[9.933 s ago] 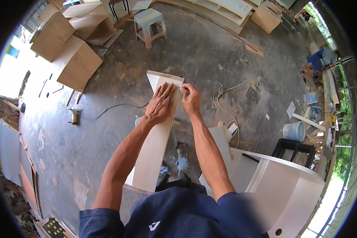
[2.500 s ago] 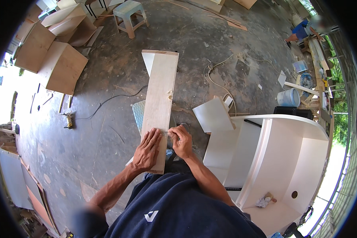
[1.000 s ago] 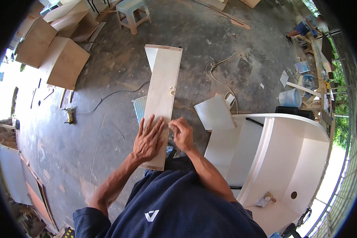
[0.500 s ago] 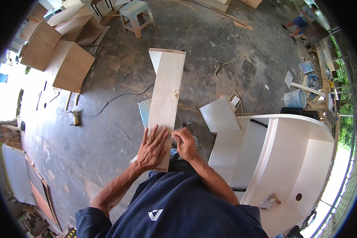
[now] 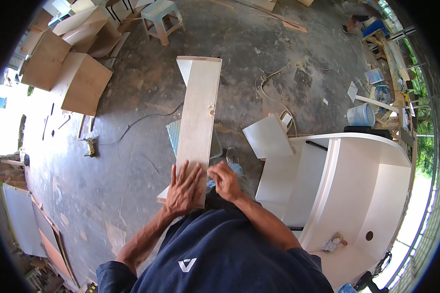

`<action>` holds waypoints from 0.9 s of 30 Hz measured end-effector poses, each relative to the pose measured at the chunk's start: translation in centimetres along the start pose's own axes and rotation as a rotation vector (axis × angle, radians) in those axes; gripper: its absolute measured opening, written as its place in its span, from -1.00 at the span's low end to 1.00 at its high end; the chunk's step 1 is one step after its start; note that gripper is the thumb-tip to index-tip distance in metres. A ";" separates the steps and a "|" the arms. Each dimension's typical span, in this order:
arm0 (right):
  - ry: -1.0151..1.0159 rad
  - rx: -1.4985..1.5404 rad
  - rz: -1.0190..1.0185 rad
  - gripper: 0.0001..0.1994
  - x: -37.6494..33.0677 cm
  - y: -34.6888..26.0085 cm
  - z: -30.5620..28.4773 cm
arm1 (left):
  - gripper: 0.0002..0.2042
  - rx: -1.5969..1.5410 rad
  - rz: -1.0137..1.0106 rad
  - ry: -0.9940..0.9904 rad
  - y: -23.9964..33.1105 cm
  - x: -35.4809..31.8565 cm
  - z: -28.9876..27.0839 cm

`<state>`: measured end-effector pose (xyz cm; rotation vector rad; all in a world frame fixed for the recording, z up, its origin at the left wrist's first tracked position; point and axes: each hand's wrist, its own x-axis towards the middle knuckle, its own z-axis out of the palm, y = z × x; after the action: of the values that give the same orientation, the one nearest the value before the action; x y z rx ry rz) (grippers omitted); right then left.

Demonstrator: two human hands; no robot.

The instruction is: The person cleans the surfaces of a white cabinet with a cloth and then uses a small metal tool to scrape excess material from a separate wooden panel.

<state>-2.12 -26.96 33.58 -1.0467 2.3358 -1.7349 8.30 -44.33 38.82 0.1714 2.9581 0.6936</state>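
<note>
**Two hands at the near end of a long wooden board**

Our left hand [image 5: 183,188] lies flat, fingers spread wide, pressing on the near end of a long pale wooden board [image 5: 198,117]. Our right hand [image 5: 225,179] is just beside it at the board's right edge, fingers curled in; we cannot tell whether it pinches anything small. The board runs away from us, its far end out over the concrete floor [image 5: 132,161] and its near end close to our body. A small dark mark sits on its face about halfway along. A white edge shows at the board's far left corner and again under its near left corner.

Beneath the middle of the board, a pale green mesh crate [image 5: 173,136] peeks out on the left side. To the right stands a large white curved cabinet [image 5: 357,190] lying open toward us, with a round hole in one panel and a rag inside. A loose white panel [image 5: 266,136] leans between the board and the cabinet. A pale cable [image 5: 269,90] loops across the floor beyond it, and a white bucket [image 5: 361,115] stands farther right. On the far left are brown plywood sheets [image 5: 80,83], a plastic stool [image 5: 161,17] and a small power tool [image 5: 89,145] with a dark cord.
</note>
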 end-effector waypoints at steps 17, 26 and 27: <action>-0.064 0.007 0.040 -0.90 -4.4 -2.5 -0.2 | -0.40 -0.033 0.018 -0.044 1.0 -4.6 1.6; -0.204 0.086 0.102 -0.90 -5.7 -4.2 -0.4 | -0.35 -0.064 -0.079 0.010 2.9 -6.9 2.7; -0.224 0.091 0.094 -0.90 -5.9 -4.3 -0.5 | -0.35 -0.066 -0.098 0.021 3.2 -8.0 3.2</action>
<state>4.31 -24.01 35.47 -1.0392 2.1154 -1.5844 16.88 -41.15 37.99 0.0134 2.9354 0.7831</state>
